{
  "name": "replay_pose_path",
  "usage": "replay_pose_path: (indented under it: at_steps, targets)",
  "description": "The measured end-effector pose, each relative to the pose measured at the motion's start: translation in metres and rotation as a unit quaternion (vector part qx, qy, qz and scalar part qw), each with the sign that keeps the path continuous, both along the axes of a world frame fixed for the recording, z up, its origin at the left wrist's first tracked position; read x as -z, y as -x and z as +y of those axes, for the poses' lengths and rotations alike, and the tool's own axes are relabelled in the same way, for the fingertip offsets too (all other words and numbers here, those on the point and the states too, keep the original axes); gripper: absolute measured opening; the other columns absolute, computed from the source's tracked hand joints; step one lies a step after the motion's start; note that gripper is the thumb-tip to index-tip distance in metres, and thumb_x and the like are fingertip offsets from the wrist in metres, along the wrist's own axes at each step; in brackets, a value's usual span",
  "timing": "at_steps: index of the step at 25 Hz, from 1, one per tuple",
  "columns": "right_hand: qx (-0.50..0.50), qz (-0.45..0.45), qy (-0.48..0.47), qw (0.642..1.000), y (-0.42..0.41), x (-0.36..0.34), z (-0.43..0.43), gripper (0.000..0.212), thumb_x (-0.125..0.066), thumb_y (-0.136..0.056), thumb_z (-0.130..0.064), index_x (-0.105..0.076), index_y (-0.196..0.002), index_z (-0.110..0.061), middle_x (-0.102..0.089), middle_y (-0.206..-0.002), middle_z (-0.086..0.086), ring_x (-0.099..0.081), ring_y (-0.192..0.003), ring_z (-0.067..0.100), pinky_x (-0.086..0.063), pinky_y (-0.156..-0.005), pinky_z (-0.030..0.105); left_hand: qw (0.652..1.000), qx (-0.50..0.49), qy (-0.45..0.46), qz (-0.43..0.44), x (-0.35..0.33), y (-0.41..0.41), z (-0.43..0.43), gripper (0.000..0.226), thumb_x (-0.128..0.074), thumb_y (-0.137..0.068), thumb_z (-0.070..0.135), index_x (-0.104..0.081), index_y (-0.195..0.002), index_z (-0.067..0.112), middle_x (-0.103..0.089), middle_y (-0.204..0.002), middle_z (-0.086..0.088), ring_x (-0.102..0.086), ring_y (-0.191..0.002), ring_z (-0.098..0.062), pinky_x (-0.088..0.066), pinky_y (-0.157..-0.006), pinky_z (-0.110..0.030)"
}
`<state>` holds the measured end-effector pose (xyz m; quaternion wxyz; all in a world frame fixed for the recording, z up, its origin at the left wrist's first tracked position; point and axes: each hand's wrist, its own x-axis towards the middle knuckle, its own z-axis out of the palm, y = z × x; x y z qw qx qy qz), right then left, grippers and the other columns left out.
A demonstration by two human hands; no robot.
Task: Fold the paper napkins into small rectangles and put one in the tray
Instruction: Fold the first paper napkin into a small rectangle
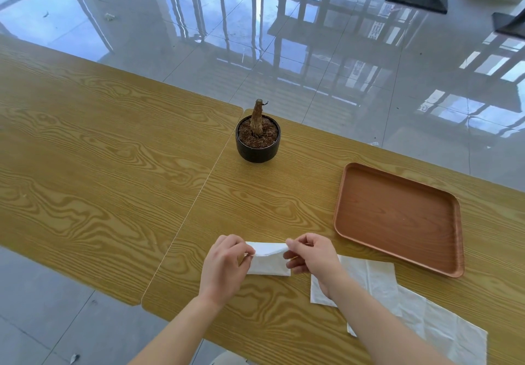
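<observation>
**Napkin half-folded, tray waiting bare**

Both hands are pinched onto one white napkin (268, 259) at the near middle of the table (113, 151). The left hand (224, 265) has thumb and forefinger closed on the napkin's left edge; the right hand (309, 254) nips the top right corner and holds that flap lifted, while the lower part lies flat on the wood. It looks like a fold in progress, with the flap about to be brought over.

The risk, as I judge it, is the tissue itself: thin, soft paper that could tear if the two pinches pull apart, or crease crooked if the corners do not meet. A skewed fold would give a lopsided rectangle.

The spare napkins (397, 302) lie unfolded to the near right, partly under the right forearm, which might drag them.

The tray (454, 239), brown and rounded at the corners, sits to the right with nothing in it. A small potted stump (258, 137) stands farther off, at the table's middle seam. The wood-grain top is smooth; beyond it a glossy tiled floor (312, 66) mirrors window bars.
</observation>
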<state>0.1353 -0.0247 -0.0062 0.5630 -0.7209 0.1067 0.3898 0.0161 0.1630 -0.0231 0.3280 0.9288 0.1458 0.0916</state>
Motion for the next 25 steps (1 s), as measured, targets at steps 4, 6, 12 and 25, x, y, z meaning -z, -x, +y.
replay_pose_path:
  at_steps: [4,6,12,25]
  targets:
    - [-0.042,-0.046,0.085,0.994,0.014,0.008,0.0,0.013,-0.07,-0.081,-0.005,-0.06,-0.09,-0.004,-0.076,-0.073,0.014,-0.068,-0.055,0.021,-0.052,-0.05,0.032,0.998,0.051,-0.046,0.003,0.007,0.012,0.001,0.019,-0.083,-0.072,0.002,-0.073,-0.079,0.017,-0.065,-0.082,0.006,-0.058,-0.079,-0.018,-0.053,-0.066,-0.035]
    - [-0.072,-0.071,0.123,0.987,0.019,0.011,-0.002,0.012,-0.068,-0.079,-0.008,-0.06,-0.088,-0.008,-0.076,-0.071,0.01,-0.068,-0.054,0.019,-0.053,-0.051,0.031,0.994,0.076,-0.072,0.008,0.01,0.016,0.001,0.02,-0.083,-0.07,0.002,-0.073,-0.078,0.017,-0.065,-0.083,0.005,-0.06,-0.079,-0.02,-0.053,-0.064,-0.037]
    - [-0.127,-0.106,0.174,0.971,0.027,0.02,0.0,0.007,-0.063,-0.079,-0.008,-0.06,-0.081,-0.013,-0.075,-0.066,0.006,-0.07,-0.053,0.019,-0.053,-0.053,0.032,0.978,0.143,-0.148,0.042,0.019,0.025,-0.001,0.014,-0.076,-0.068,0.008,-0.067,-0.074,0.018,-0.063,-0.084,0.003,-0.06,-0.082,-0.022,-0.05,-0.065,-0.035]
    - [-0.16,-0.168,0.16,0.96,0.037,0.031,0.012,0.011,-0.067,-0.089,-0.017,-0.074,-0.096,-0.023,-0.073,-0.079,-0.004,-0.073,-0.071,0.015,-0.063,-0.072,0.038,0.945,0.207,-0.221,0.126,0.053,0.034,-0.012,0.068,-0.032,-0.102,0.057,-0.021,-0.156,0.017,-0.01,-0.166,-0.001,-0.007,-0.152,-0.021,-0.01,-0.119,-0.045]
